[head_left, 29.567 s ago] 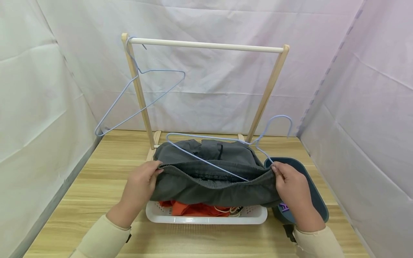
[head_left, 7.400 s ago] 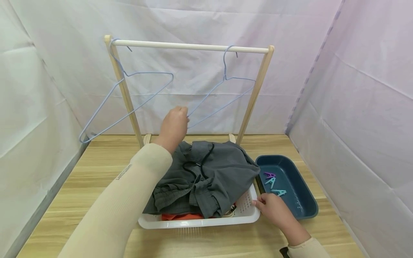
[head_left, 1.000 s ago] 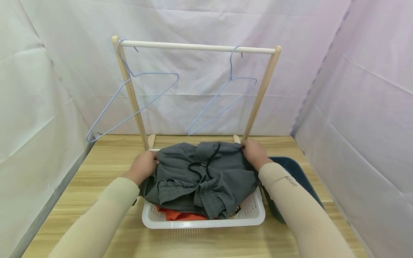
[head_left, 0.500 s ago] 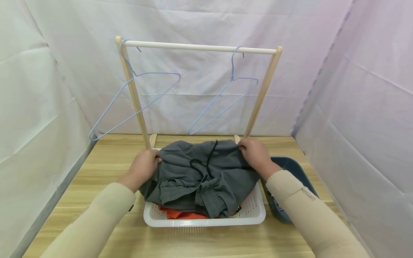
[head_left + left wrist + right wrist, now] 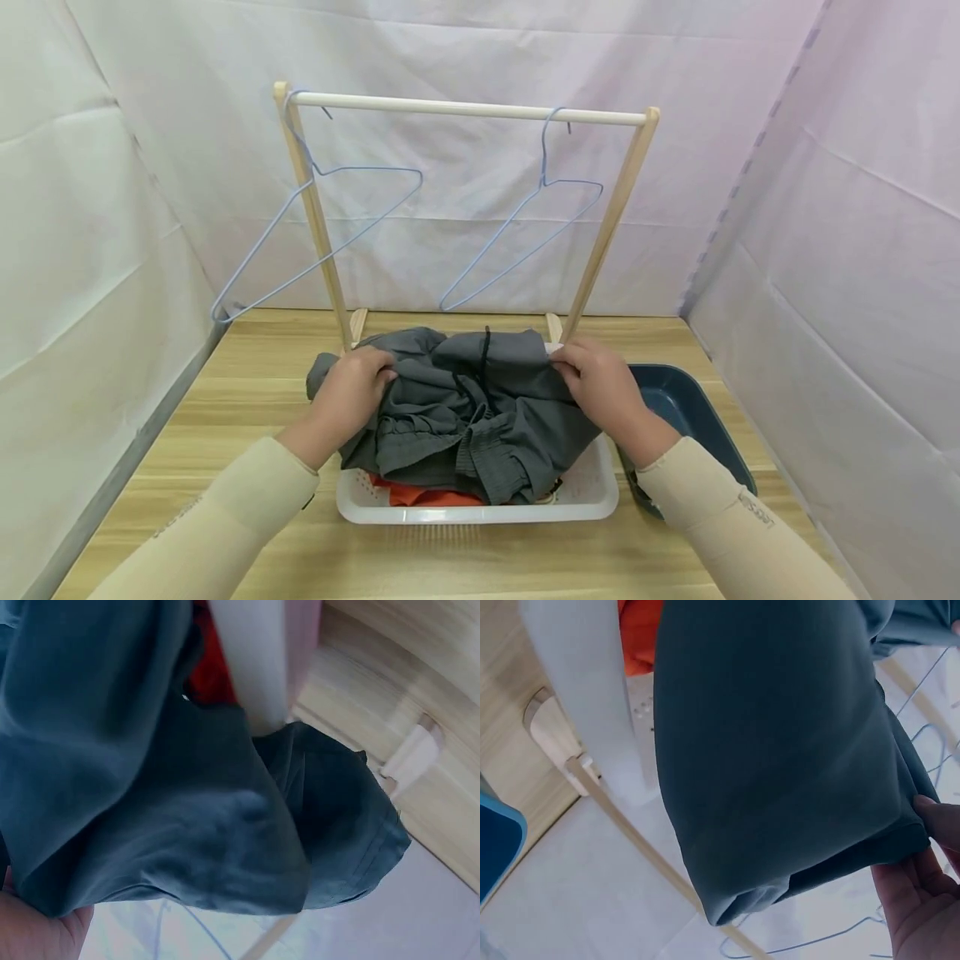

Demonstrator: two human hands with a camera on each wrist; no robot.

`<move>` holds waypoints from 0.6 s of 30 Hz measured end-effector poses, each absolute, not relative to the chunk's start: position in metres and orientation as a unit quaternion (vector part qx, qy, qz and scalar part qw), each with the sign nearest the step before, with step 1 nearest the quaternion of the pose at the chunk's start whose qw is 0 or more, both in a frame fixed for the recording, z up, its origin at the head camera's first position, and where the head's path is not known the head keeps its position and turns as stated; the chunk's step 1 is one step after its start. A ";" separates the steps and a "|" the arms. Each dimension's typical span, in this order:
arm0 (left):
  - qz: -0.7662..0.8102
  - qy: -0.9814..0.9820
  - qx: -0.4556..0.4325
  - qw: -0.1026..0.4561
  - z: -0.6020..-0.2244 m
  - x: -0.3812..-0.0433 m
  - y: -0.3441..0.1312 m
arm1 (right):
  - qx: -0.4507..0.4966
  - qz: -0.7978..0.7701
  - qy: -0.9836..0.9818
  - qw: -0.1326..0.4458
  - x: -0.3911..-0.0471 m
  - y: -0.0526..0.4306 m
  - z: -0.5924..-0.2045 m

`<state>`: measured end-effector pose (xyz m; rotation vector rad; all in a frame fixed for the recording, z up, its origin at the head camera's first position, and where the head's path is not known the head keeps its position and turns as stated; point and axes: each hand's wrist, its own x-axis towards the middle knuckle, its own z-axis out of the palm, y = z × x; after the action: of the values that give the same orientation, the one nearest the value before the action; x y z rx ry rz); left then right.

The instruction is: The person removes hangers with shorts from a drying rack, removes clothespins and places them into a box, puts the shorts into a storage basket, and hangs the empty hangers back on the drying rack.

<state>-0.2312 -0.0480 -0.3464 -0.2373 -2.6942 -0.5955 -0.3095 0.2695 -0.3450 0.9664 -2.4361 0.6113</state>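
Dark grey drawstring trousers [image 5: 525, 417] lie bunched over a white basket [image 5: 480, 515], the gathered waistband toward the front. My left hand [image 5: 352, 400] pinches the cloth at the left; a flap sticks out beyond that hand. At the back right, my right hand [image 5: 600, 390] holds the upper edge between thumb and fingers. The right wrist view shows the thumb and fingers [image 5: 900, 889] gripping a corner of the hanging cloth. In the left wrist view, only part of the left hand [image 5: 41, 926] shows under a fold. Orange cloth [image 5: 435, 497] peeks out beneath the trousers.
Behind the basket stands a wooden rack with a white rod [image 5: 465, 108]. One blue wire hanger [image 5: 315, 271] hangs at its left end, another blue hanger [image 5: 517, 258] toward the right. A dark blue tub [image 5: 693, 408] sits right of the basket, partly behind my right forearm.
The second hanger has gone from the trousers to the rod. Within the last second, my left hand has drawn cloth inward to the right, and the trousers' back edge has folded forward.
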 end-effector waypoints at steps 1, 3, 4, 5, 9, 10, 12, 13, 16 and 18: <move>-0.213 -0.955 -0.089 0.188 -0.346 -0.230 -0.046 | 0.360 0.221 -0.876 0.233 -0.307 0.270 -0.346; -0.213 -0.952 -0.101 0.194 -0.344 -0.227 -0.041 | 0.379 0.216 -0.862 0.256 -0.301 0.271 -0.347; -0.212 -0.951 -0.107 0.198 -0.344 -0.226 -0.039 | 0.388 0.213 -0.855 0.270 -0.299 0.271 -0.348; -0.211 -0.950 -0.113 0.202 -0.344 -0.225 -0.037 | 0.397 0.210 -0.848 0.282 -0.297 0.271 -0.349; -0.204 -0.944 -0.139 0.220 -0.344 -0.222 -0.030 | 0.424 0.195 -0.825 0.319 -0.287 0.272 -0.352; -0.201 -0.942 -0.147 0.225 -0.345 -0.221 -0.028 | 0.430 0.194 -0.822 0.321 -0.285 0.273 -0.353; -0.197 -0.938 -0.162 0.233 -0.346 -0.219 -0.025 | 0.439 0.193 -0.816 0.321 -0.280 0.274 -0.354; -0.194 -0.937 -0.170 0.236 -0.346 -0.218 -0.023 | 0.444 0.195 -0.814 0.320 -0.278 0.275 -0.355; -0.187 -0.930 -0.194 0.247 -0.348 -0.215 -0.018 | 0.463 0.198 -0.803 0.319 -0.271 0.276 -0.357; -0.183 -0.925 -0.213 0.256 -0.350 -0.214 -0.014 | 0.476 0.198 -0.795 0.320 -0.266 0.277 -0.359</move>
<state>-0.2139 -0.0136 -0.3498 -0.5772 -2.5104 -0.4956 -0.2659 0.2767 -0.3585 1.2523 -2.0888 0.5195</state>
